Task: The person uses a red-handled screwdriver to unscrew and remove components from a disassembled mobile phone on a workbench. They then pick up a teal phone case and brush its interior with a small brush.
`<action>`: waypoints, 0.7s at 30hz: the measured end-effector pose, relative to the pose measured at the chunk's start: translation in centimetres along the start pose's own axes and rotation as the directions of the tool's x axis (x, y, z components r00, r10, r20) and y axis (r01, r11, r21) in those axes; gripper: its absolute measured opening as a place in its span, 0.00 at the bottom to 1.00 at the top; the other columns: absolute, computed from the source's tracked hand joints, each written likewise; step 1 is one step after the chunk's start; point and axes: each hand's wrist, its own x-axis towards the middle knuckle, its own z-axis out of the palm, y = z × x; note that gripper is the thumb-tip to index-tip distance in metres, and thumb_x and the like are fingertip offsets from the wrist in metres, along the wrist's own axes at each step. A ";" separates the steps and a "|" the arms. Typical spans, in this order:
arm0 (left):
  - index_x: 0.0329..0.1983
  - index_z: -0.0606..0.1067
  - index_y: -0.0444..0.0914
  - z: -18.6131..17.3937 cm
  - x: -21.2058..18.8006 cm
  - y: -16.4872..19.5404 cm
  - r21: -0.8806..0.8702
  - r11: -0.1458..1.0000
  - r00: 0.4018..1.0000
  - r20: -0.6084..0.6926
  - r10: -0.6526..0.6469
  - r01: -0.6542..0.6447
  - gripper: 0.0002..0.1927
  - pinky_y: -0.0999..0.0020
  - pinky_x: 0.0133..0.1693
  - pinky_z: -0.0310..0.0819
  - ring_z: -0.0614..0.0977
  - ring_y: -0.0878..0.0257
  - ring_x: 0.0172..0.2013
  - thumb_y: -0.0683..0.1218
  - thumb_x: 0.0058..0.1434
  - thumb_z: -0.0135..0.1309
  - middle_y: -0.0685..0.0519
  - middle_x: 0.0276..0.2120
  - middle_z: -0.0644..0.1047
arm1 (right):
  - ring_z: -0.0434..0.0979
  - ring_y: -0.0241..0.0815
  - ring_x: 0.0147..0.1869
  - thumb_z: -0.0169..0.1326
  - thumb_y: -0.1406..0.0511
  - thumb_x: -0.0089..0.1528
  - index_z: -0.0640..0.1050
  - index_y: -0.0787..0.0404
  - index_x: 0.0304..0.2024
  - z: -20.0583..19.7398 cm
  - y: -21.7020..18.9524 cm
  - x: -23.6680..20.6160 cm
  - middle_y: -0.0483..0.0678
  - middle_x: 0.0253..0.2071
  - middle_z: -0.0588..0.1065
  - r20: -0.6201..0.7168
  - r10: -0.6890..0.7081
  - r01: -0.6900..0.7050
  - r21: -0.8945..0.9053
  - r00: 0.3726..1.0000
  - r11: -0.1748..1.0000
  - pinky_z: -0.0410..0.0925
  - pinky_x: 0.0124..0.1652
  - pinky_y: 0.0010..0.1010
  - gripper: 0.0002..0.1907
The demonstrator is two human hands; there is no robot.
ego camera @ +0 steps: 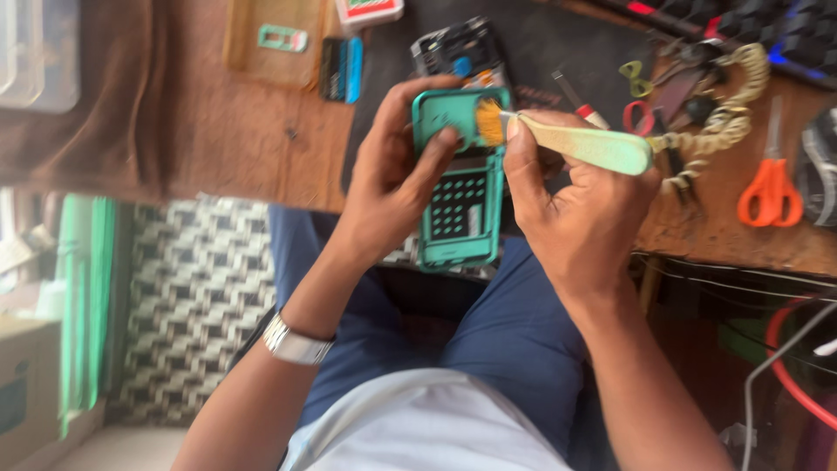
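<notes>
Both hands are engaged over the lap, near the surface's [261, 148] edge. Left hand [397, 187] closes its grip round a teal phone housing [459, 187], thumb across the upper face, steadying it at a tilt towards the head. Right hand [580, 218] pinches a pale-handled brush [575, 139], its orange bristles touching the housing's top corner. On the surface, far right, lie orange-handled scissors [770, 192]; a dismantled phone [459, 51] sits just beyond the housing.
</notes>
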 end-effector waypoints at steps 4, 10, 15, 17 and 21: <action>0.69 0.64 0.36 0.4 0.1 0.6 0.062 0.998 1.000 -0.022 -0.004 0.005 0.19 0.77 0.54 0.74 0.77 0.71 0.54 0.36 0.77 0.48 0.53 0.55 0.75 | 0.85 0.41 0.41 0.59 0.67 0.69 0.82 0.66 0.45 0.2 0.4 -0.2 0.51 0.38 0.82 0.000 0.081 -0.080 0.108 0.997 0.991 0.75 0.49 0.31 0.08; 0.67 0.65 0.36 0.9 0.4 1.1 0.133 0.989 0.996 -0.062 -0.061 0.069 0.19 0.77 0.52 0.75 0.78 0.71 0.52 0.36 0.75 0.48 0.52 0.52 0.77 | 0.85 0.45 0.40 0.60 0.69 0.67 0.82 0.67 0.44 0.4 1.2 -0.3 0.53 0.38 0.82 -0.019 0.101 -0.098 0.098 0.995 0.990 0.76 0.45 0.31 0.07; 0.67 0.65 0.36 0.9 0.4 1.0 0.135 0.988 0.995 -0.075 -0.061 0.070 0.19 0.76 0.54 0.75 0.78 0.71 0.52 0.36 0.74 0.49 0.52 0.51 0.77 | 0.86 0.46 0.43 0.58 0.69 0.67 0.81 0.65 0.46 0.1 1.4 -0.4 0.53 0.42 0.82 -0.020 0.086 -0.083 0.121 0.996 0.989 0.76 0.44 0.31 0.06; 0.67 0.64 0.36 1.0 0.3 0.8 0.131 0.990 0.997 -0.069 -0.037 0.046 0.19 0.76 0.56 0.74 0.78 0.71 0.54 0.36 0.74 0.49 0.52 0.52 0.77 | 0.85 0.45 0.41 0.59 0.70 0.66 0.82 0.65 0.44 0.3 1.4 -0.3 0.53 0.41 0.83 -0.012 0.101 -0.098 0.129 0.995 0.987 0.75 0.41 0.31 0.06; 0.68 0.65 0.35 0.9 0.2 0.9 0.204 0.977 0.995 -0.087 -0.041 0.058 0.20 0.76 0.53 0.72 0.77 0.71 0.51 0.36 0.75 0.49 0.51 0.51 0.78 | 0.86 0.43 0.41 0.58 0.67 0.67 0.81 0.65 0.45 0.3 1.3 -0.5 0.52 0.39 0.82 -0.006 0.116 -0.113 0.160 0.993 0.981 0.76 0.41 0.30 0.07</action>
